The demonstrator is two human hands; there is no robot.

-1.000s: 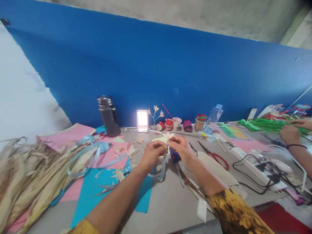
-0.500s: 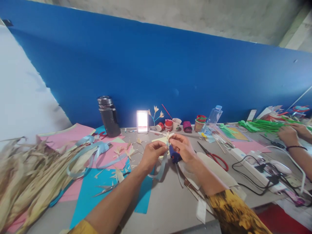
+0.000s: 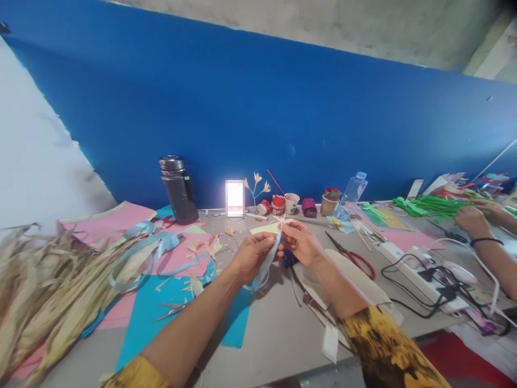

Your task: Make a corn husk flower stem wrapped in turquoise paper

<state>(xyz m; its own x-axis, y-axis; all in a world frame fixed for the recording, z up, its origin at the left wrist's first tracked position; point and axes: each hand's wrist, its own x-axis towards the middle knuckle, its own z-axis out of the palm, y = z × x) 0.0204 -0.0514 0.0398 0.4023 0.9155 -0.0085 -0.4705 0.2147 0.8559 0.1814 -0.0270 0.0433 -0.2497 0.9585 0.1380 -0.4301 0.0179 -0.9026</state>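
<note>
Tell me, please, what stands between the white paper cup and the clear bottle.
In the head view, a purple bundle and a brown cup topped with red and green stand between the paper cup and bottle.

smooth satiny ribbon (image 3: 265,265), rough dry husks (image 3: 60,291), clear glossy plastic bottle (image 3: 352,195), matt paper sheet (image 3: 147,302)

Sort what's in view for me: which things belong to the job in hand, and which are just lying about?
In the job: held ribbon, held flower; probably husks.

Apparently lying about: flask, bottle, white cup.
</note>
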